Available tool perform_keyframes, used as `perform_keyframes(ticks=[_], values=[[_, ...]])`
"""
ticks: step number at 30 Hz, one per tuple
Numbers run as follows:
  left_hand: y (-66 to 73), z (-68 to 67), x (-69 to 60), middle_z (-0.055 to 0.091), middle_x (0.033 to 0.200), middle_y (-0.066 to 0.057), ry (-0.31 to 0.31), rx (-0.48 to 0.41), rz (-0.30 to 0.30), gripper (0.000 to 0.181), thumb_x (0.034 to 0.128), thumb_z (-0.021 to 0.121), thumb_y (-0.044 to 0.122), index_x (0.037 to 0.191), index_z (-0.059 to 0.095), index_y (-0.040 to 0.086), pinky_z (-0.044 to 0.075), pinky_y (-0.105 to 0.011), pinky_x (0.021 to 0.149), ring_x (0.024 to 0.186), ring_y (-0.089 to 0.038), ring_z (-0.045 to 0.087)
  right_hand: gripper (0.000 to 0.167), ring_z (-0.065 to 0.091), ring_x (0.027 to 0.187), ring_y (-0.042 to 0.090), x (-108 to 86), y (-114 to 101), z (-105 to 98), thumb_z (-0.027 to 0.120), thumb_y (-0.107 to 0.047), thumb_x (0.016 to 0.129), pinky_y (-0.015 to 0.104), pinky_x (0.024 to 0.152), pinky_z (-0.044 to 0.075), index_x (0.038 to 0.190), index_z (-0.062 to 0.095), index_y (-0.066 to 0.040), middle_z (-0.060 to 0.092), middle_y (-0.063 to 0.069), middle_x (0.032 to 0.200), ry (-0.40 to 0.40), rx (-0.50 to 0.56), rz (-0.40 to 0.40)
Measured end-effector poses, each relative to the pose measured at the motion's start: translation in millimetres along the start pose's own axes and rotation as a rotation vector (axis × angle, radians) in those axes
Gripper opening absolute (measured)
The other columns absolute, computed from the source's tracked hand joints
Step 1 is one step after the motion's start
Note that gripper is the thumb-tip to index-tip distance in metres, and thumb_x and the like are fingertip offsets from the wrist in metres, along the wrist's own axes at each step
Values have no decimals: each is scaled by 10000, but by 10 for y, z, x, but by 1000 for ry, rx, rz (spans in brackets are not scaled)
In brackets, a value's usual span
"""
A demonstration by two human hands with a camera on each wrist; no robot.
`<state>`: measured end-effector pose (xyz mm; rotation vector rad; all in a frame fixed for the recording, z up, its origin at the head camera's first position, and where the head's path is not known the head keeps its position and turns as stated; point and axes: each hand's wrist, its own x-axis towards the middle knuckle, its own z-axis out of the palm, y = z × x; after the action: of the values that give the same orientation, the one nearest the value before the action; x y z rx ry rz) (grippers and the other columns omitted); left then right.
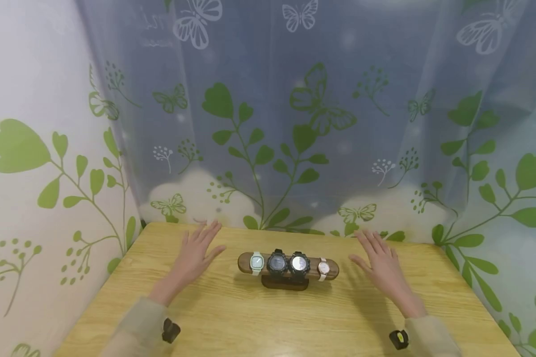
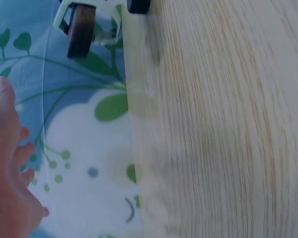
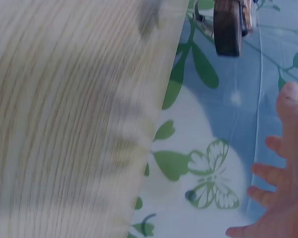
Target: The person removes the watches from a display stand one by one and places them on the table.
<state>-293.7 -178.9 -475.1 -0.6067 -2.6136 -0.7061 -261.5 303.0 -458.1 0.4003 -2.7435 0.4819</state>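
A dark wooden watch stand [image 1: 287,282] sits on the table, its rounded bar carrying several watches. From left to right in the head view are a mint-green square watch [image 1: 256,262], a black watch with a dark dial [image 1: 277,263], a black watch with a bright dial [image 1: 299,263] and a small pinkish-white watch [image 1: 323,268]. My left hand [image 1: 196,253] is held to the left of the stand, fingers extended, touching no watch. On the other side my right hand [image 1: 378,260] is likewise spread and apart from the stand. Each wrist view shows an end of the bar [image 2: 81,32] [image 3: 227,27].
The stand rests on a light wood-grain table [image 1: 232,322]. Behind it hangs a blue-grey curtain [image 1: 268,148] with green leaves and butterflies, and similar patterned cloth [image 1: 35,208] closes in both sides. Dark wrist devices [image 1: 171,330] [image 1: 399,339] sit near the beige sleeves.
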Motion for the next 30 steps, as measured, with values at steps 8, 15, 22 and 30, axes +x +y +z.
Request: perform_keyframes(ticks=[8, 15, 22, 30], values=[[283, 151, 92, 450, 1560, -144, -18, -152, 129, 583, 1018, 619, 310, 1526, 454, 78, 178, -761, 1133, 1476, -423, 318, 690, 312, 1456, 446, -37, -183, 159, 675, -320, 978, 765, 1090, 251, 1566, 384, -106, 354, 178, 1604, 21, -57, -153], [431, 285, 102, 484, 1540, -118, -99, -182, 162, 576, 1024, 611, 319, 1522, 459, 73, 189, -724, 1157, 1470, -408, 340, 767, 281, 1486, 421, -137, -267, 293, 667, -412, 964, 766, 1108, 231, 1581, 349, -84, 306, 140, 1639, -37, -55, -206], [492, 354, 80, 507, 1525, -90, -155, -168, 152, 624, 986, 656, 398, 1514, 482, 116, 194, -697, 1174, 1461, -395, 362, 858, 212, 1522, 380, -221, -324, 365, 661, -468, 941, 736, 1156, 141, 1623, 253, -144, 234, 91, 1671, -99, -53, -205], [496, 417, 71, 555, 1481, -89, -149, -170, 183, 652, 909, 759, 371, 1467, 541, 113, 205, -713, 1159, 1424, -398, 416, 858, 191, 1529, 367, -262, -325, 440, 688, -397, 946, 719, 1169, 113, 1621, 240, -115, 216, 119, 1669, -123, -72, -214]])
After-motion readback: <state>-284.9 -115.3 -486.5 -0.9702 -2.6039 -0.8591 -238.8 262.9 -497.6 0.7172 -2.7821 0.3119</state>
